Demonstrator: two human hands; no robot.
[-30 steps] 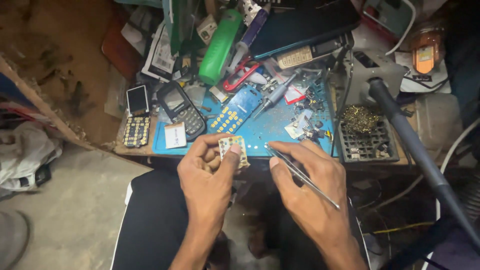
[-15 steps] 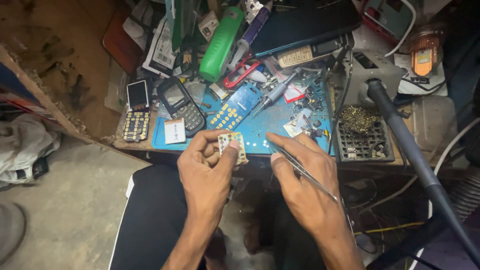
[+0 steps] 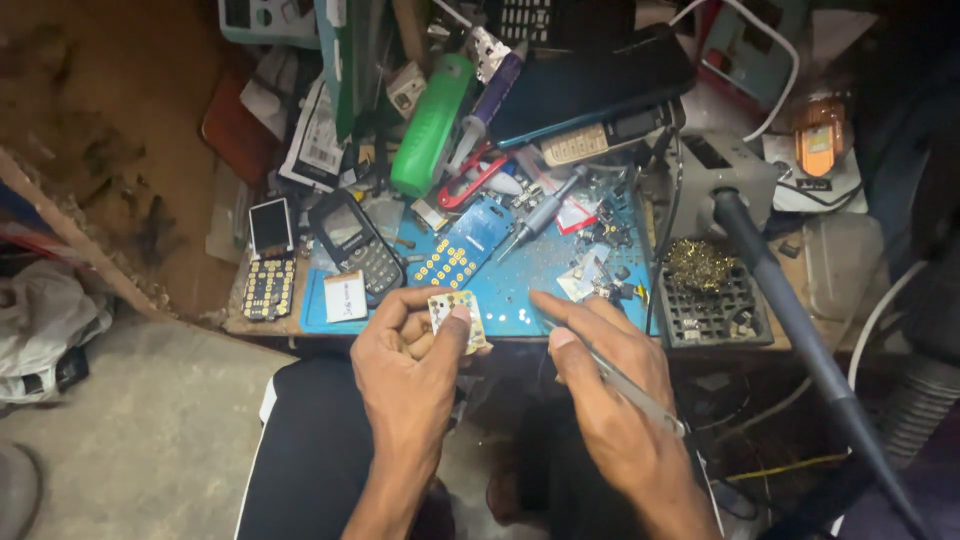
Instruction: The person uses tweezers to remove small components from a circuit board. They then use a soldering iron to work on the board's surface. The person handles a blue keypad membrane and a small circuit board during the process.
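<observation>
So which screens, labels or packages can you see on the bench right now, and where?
Small phone screen: far left of the bench, rectangular, pale glare, dark frame.
Phone housing: beside it, dark, tilted, grey window.
White card: blue mat's left edge, with a small orange mark.
Barcode label: back left, white, black bars.

Just beyond the grip, a blue rectangular work mat (image 3: 520,290) littered with small parts. Further up, a blue keypad circuit board (image 3: 462,256) and a grey-handled screwdriver (image 3: 540,215). Up and left, a dark keypad phone (image 3: 356,242). Far beyond, a green cylindrical canister (image 3: 432,125). To the right, a black parts tray (image 3: 712,310) bearing brass wool (image 3: 697,264).
</observation>
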